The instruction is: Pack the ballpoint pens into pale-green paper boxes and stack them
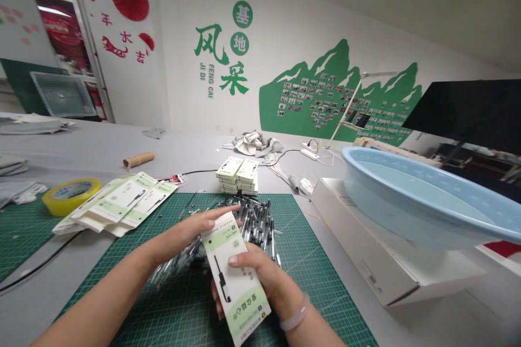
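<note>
A white and light-green pen box (236, 287), printed with a black pen, is tilted in front of me. My right hand (260, 268) is closed around its lower half, thumb on the printed face and fingers behind. My left hand (199, 222) grips the box's upper end, thumb at the near edge and fingers reaching over and behind the top. Beyond my hands, a loose heap of pens (258, 222) with clear barrels and black parts lies on the green cutting mat (317, 287). My hands hide part of the heap.
Stacked pen boxes (238, 171) stand behind the heap. Flat cartons (126, 200) and yellow tape (71, 196) lie left. A blue basin (407, 200) rests on a white box (366, 249) at right. Cloth scraps (254, 143) and a power strip (310, 153) are farther back.
</note>
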`<state>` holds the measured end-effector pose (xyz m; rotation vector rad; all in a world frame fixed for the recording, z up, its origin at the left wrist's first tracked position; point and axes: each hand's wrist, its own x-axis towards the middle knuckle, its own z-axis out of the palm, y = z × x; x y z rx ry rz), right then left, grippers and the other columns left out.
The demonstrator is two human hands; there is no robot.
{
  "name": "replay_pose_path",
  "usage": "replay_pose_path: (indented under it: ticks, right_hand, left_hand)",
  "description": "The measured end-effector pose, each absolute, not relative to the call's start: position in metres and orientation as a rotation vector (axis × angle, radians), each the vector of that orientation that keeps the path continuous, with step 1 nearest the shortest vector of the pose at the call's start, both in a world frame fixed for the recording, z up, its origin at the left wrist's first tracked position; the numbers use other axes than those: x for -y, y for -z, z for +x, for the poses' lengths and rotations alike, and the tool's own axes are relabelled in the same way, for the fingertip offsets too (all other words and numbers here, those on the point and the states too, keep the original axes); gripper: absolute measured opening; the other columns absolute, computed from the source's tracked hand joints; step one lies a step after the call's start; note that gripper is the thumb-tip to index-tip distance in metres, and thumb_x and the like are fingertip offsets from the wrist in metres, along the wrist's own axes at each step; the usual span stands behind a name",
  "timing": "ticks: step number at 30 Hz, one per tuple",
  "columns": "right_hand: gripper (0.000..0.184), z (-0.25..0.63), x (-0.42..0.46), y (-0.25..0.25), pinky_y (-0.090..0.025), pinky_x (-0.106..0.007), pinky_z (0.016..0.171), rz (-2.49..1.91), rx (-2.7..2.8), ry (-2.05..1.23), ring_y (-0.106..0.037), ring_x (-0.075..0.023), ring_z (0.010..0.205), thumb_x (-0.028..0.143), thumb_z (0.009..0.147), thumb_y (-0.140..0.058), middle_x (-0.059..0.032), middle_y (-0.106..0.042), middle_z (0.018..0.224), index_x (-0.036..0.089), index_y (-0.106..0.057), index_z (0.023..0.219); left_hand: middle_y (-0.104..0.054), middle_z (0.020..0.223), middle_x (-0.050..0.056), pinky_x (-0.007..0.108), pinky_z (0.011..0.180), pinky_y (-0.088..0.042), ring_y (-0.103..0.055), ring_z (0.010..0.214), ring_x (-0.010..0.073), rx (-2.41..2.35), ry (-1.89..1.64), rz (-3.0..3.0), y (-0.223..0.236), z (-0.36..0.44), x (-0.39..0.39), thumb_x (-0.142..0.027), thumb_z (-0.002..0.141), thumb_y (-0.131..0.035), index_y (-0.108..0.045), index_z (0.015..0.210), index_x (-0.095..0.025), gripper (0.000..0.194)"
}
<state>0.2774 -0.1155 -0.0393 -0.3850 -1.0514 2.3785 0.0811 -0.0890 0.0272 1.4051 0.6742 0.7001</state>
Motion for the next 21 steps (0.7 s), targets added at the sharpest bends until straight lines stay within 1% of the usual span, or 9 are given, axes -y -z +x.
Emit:
replay_pose_path:
  ticks: [3, 6, 8, 15, 21]
  right_hand:
    - [0.05, 0.277, 0.114, 0.04, -0.053, -0.038, 0.059, -0.388, 1.066, -2.388, -0.066, -0.0239, 0.065, 0.036, 0.071, -0.064, -0.0111, -0.067, 0.077, 0.009, -0.049, 0.11]
    - [0.053, 0.277, 0.112, 0.043, -0.053, -0.038, 0.058, -0.368, 1.075, -2.379, -0.066, -0.0244, 0.063, 0.041, 0.071, -0.063, -0.0118, -0.067, 0.076, 0.008, -0.049, 0.109]
    - [0.053, 0.278, 0.111, 0.045, -0.052, -0.039, 0.058, -0.36, 1.078, -2.375, -0.066, -0.0245, 0.063, 0.042, 0.071, -0.062, -0.0119, -0.067, 0.076, 0.009, -0.048, 0.11]
    - [0.052, 0.28, 0.11, 0.048, -0.052, -0.039, 0.059, -0.316, 1.061, -2.434, -0.066, -0.0249, 0.065, 0.042, 0.073, -0.06, -0.0131, -0.067, 0.079, 0.008, -0.048, 0.111]
    - [0.05, 0.28, 0.11, 0.047, -0.053, -0.038, 0.06, -0.307, 1.059, -2.441, -0.066, -0.0251, 0.067, 0.039, 0.074, -0.06, -0.0136, -0.068, 0.08, 0.007, -0.049, 0.111]
  left_hand:
    - [-0.058, 0.13, 0.008, 0.043, 0.102, -0.035, -0.051, 0.119, 0.0298, -0.606, -0.681, 1.351, -0.025, 0.078, 0.087, -0.031, 0.081, -0.045, -0.043, 0.139, -0.024, 0.059]
    - [-0.057, 0.13, 0.01, 0.047, 0.104, -0.031, -0.05, 0.12, 0.0317, -0.514, -0.68, 1.244, -0.021, 0.078, 0.085, -0.028, 0.082, -0.038, -0.039, 0.141, -0.017, 0.06]
    - [-0.056, 0.131, 0.011, 0.048, 0.105, -0.028, -0.048, 0.122, 0.032, -0.487, -0.682, 1.218, -0.019, 0.078, 0.084, -0.027, 0.085, -0.034, -0.038, 0.142, -0.015, 0.058]
    - [-0.053, 0.135, 0.01, 0.047, 0.107, -0.026, -0.045, 0.124, 0.0307, -0.459, -0.686, 1.289, -0.012, 0.076, 0.083, -0.027, 0.089, -0.036, -0.038, 0.142, -0.018, 0.053]
    - [-0.055, 0.133, 0.01, 0.046, 0.106, -0.029, -0.048, 0.122, 0.0297, -0.51, -0.693, 1.249, -0.01, 0.076, 0.082, -0.025, 0.09, -0.036, -0.041, 0.14, -0.018, 0.05]
